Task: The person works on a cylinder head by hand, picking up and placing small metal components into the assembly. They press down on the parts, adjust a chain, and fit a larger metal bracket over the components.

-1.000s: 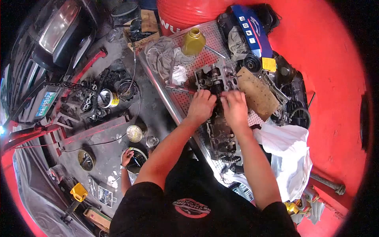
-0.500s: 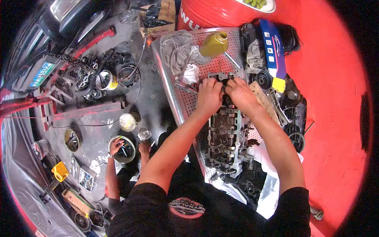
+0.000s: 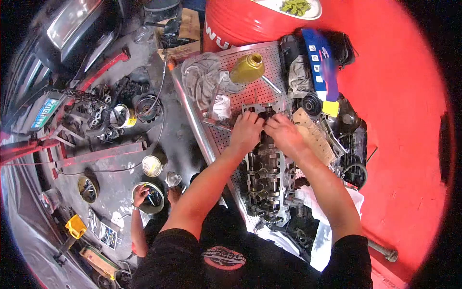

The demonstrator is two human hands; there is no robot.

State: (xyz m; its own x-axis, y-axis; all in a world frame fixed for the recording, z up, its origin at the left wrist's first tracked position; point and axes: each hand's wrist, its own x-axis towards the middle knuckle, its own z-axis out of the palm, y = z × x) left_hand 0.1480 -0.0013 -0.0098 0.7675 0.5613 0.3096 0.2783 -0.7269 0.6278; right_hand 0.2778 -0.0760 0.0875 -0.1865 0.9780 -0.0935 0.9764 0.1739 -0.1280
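A cylinder head (image 3: 272, 180) with camshafts along its top lies lengthwise in front of me on a perforated metal bench. My left hand (image 3: 247, 130) is bent over its far left part, with the fingers curled down onto it. Close beside it, my right hand (image 3: 284, 132) has its fingers pinched together over the far middle of the head. Whatever the fingertips hold is hidden under them. A tan gasket-like sheet (image 3: 313, 135) lies right of my right hand. Beyond the head stands an open olive-yellow bottle (image 3: 248, 68), near a grey rag (image 3: 199, 72).
A blue box (image 3: 316, 60) and dark engine parts line the bench's right side. A red drum (image 3: 231, 24) stands behind it. To the left, another person's hand (image 3: 140, 195) is at a bucket (image 3: 161, 204) on the floor. Engine parts and cans lie farther left.
The view has shifted, so the bench appears lower and farther left. My right hand has come slightly nearer along the cylinder head and closer to my left hand.
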